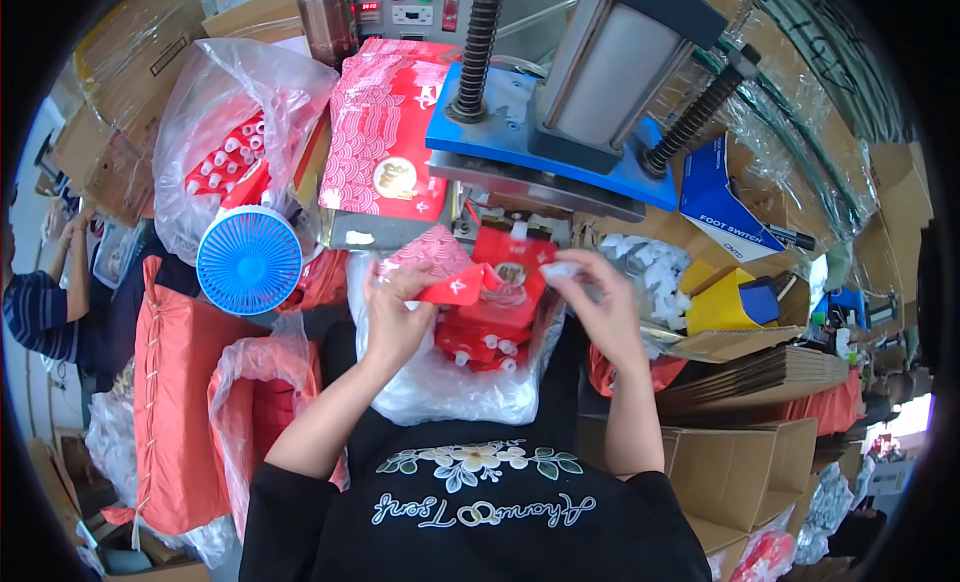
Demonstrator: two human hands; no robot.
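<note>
Head view: left hand (392, 312) pinches flat red plastic spout pouch (478, 285); right hand (598, 297) grips its white spout (558, 270), apparently being fitted; alignment needed next.

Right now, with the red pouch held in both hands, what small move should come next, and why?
Probably bring the white spout piece in the right hand to the top of the red pouch. The left hand already holds the pouch open at its edge, and finished pouches with spouts lie just below.
</note>
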